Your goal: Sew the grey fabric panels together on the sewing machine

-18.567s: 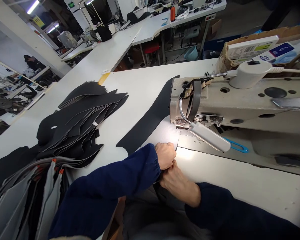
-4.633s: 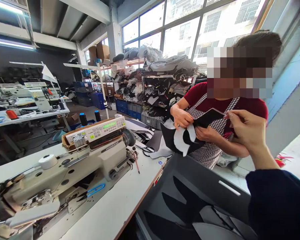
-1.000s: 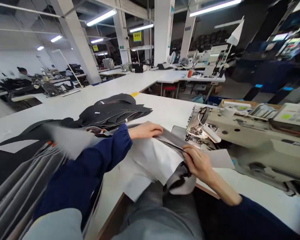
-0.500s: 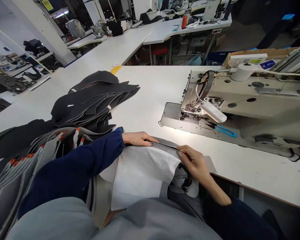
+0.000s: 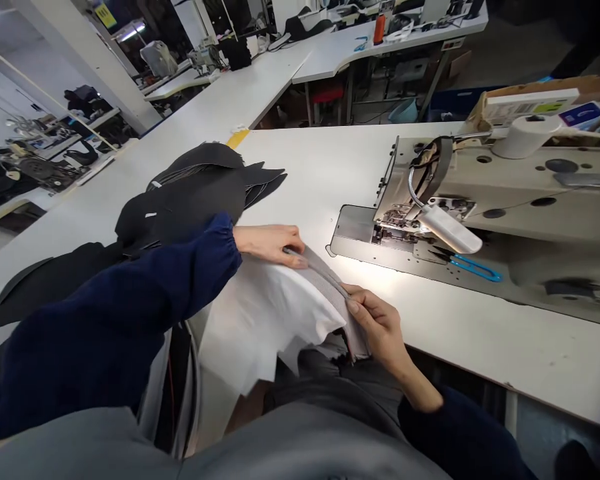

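A curved fabric panel point(image 5: 260, 310), white on the side toward me with a grey mesh border, lies over the table's front edge and hangs toward my lap. My left hand point(image 5: 275, 245) pinches the raised grey edge at its far end. Farther along the same edge, my right hand point(image 5: 379, 325) grips it between thumb and fingers. A narrow grey fold of the edge point(image 5: 327, 275) runs between the two hands. Beyond them, to the right, stands a sewing machine point(image 5: 530, 200) with its needle area lit; the panel is apart from it.
Blue-handled thread snips point(image 5: 473, 267) rest on the machine bed under a white lamp point(image 5: 450, 229). A white thread cone point(image 5: 525, 137) stands on top. Dark cut pieces point(image 5: 190, 200) are stacked at the left. Grey pieces point(image 5: 153, 383) hang below my left sleeve.
Both hands, still on the panel's edge, have shifted slightly left; the left rose and the right dropped a little. The edge now slopes more steeply. The view has turned slightly left.
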{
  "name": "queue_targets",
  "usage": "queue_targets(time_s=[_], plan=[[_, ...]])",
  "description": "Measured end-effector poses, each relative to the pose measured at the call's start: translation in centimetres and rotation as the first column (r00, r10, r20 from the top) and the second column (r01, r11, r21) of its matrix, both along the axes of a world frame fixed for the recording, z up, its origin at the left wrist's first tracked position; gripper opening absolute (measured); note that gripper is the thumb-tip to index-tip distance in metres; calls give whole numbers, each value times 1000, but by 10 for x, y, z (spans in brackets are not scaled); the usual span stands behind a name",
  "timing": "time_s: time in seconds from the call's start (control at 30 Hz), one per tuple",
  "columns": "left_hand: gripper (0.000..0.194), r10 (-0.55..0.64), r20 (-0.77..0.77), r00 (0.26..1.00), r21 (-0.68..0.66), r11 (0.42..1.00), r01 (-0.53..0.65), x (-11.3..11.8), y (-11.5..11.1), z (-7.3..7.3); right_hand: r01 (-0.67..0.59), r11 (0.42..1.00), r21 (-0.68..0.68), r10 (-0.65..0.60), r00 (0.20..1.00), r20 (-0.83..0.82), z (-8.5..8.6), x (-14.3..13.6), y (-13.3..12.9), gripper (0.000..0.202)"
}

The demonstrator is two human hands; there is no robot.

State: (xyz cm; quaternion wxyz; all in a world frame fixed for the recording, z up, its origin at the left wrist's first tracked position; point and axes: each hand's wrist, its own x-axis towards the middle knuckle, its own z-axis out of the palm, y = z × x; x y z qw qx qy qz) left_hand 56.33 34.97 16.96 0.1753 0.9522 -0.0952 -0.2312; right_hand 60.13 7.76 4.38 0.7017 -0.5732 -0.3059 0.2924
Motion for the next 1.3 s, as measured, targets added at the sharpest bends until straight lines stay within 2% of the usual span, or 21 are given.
queue_targets(time_s=[0.07, 0.13, 0.17, 0.23, 0.3, 0.4, 0.43, 0.5, 0.57, 0.63, 0.73, 0.8, 0.9, 0.97, 1.03, 1.1, 1.17, 1.2, 1.23, 1.27, 1.3], plan=[[46, -35, -194, 980, -181, 983, -1, -18, 14, -23, -23, 1000, -13, 23, 1000, -15, 2, -2, -5, 26], [45, -58, -326, 944, -363, 929, -68, -42, 23, -48, -27, 999, -31, 27, 1000, 3, 1, -4, -13, 25], [45, -40, -362, 931, -408, 905, -120, -54, 25, -58, -28, 999, -44, 29, 999, 23, 0, -4, -17, 25], [42, 59, -396, 916, -378, 899, -220, -73, 25, -69, -37, 997, -73, 43, 996, 81, -3, -3, -22, 24], [38, 185, -387, 903, -275, 912, -305, -82, 22, -64, -47, 993, -109, 63, 988, 143, -4, 1, -26, 23], [37, 321, -325, 890, -227, 887, -403, -80, 21, -41, -15, 993, -116, 39, 977, 209, -1, 9, -29, 22], [37, 324, -306, 896, -225, 889, -398, -78, 22, -33, 0, 994, -108, 24, 975, 222, 2, 12, -31, 23], [35, 246, -293, 924, -206, 928, -312, -77, 24, -23, 18, 996, -88, 5, 969, 247, 8, 15, -37, 23], [32, 139, -290, 947, -188, 962, -199, -82, 26, -21, 25, 996, -83, -2, 964, 264, 13, 18, -46, 23], [27, 110, -270, 957, -175, 971, -161, -91, 24, -25, 33, 996, -87, -9, 965, 263, 16, 19, -55, 24], [24, 245, -242, 939, -36, 965, -261, -105, 16, -31, 61, 992, -108, -34, 971, 237, 15, 24, -69, 26], [29, 360, -211, 909, 47, 932, -359, -111, 11, -31, 104, 987, -121, -76, 973, 217, 12, 30, -77, 26], [35, 458, -181, 870, -50, 880, -473, -114, 14, -20, 172, 977, -125, -150, 975, 164, 7, 39, -87, 26], [40, 464, -235, 854, -89, 864, -495, -107, 26, -3, 206, 972, -112, -193, 975, 113, 3, 41, -86, 26], [44, 432, -235, 871, 34, 899, -437, -91, 43, 22, 217, 972, -88, -214, 976, 45, -3, 35, -74, 27], [44, 379, -54, 924, 269, 896, -352, -64, 58, 53, 210, 977, -40, -212, 974, -79, -8, 20, -49, 29], [39, 281, 277, 919, 475, 791, -386, -31, 59, 77, 228, 973, 16, -216, 941, -260, -14, 1, -16, 32], [39, 214, 440, 872, 525, 726, -443, -15, 53, 83, 250, 968, 32, -225, 912, -342, -17, -8, 1, 33], [39, 139, 575, 806, 537, 678, -501, 0, 42, 83, 273, 961, 39, -235, 884, -404, -21, -16, 17, 35], [39, 66, 680, 731, 516, 665, -540, 13, 28, 75, 292, 956, 35, -247, 861, -445, -24, -22, 30, 36], [40, 38, 719, 694, 481, 693, -536, 22, 10, 61, 307, 952, 22, -261, 845, -467, -29, -26, 41, 37]])
